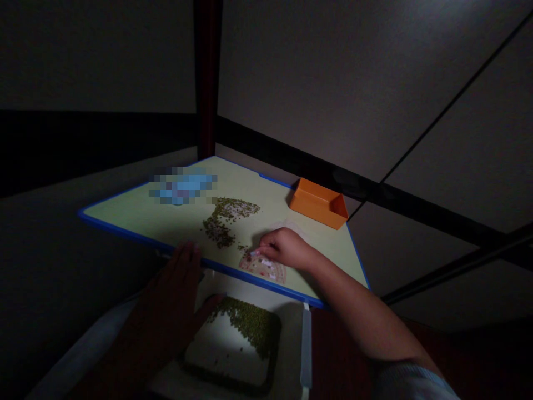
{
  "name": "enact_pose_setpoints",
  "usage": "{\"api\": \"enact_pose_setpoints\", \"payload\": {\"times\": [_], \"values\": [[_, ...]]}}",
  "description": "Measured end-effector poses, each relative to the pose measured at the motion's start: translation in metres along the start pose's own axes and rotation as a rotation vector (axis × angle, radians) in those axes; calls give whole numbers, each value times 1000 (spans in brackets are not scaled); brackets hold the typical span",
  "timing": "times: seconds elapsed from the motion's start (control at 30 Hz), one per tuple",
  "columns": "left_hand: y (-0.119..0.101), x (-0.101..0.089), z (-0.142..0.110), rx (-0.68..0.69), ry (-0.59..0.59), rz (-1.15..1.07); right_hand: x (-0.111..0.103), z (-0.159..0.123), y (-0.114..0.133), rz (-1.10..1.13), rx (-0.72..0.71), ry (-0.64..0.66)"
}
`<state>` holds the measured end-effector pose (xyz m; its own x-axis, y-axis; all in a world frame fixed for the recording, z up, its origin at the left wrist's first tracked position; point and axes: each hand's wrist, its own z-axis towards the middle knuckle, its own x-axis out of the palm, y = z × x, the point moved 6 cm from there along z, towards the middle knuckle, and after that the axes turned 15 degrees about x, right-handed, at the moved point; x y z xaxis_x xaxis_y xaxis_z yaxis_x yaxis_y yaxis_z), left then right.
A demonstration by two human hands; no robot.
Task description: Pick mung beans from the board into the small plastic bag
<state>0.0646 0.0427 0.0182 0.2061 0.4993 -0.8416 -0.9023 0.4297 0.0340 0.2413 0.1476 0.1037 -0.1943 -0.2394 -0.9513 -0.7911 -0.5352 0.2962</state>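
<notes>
Left hand [177, 286], lower left, spreads its thumb from its fingers, while the right hand [283, 247], centre, pinches something too small to tell beside loose beans [220, 233] mid-board, probably light, hard, slippery, best gripped singly between fingertips.

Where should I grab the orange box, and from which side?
Probably by the rim of its near long side, thumb outside and fingers inside, coming from the near side with the right hand, the closer one. The orange box sits open side up, leaving that thin rim exposed, while its far side faces the wall.
</notes>
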Motion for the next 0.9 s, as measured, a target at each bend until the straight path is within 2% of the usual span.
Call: {"api": "enact_pose_setpoints", "payload": {"times": [0.17, 0.4, 0.57, 0.73, 0.9], "values": [[0, -1, 0, 6, 23, 31, -2, 2, -2, -182, 62, -125], [0, 2, -1, -11, 17, 1, -7, 2, -11, -286, 111, -138], [1, 3, 0, -32, 23, -15, -12, 2, -19, -287, 147, -134], [2, 2, -1, -30, 41, -23, -26, 0, -33, -160, 170, -119], [0, 0, -1, -25, 40, 15, -40, -1, -50, -150, 271, -146]]}}
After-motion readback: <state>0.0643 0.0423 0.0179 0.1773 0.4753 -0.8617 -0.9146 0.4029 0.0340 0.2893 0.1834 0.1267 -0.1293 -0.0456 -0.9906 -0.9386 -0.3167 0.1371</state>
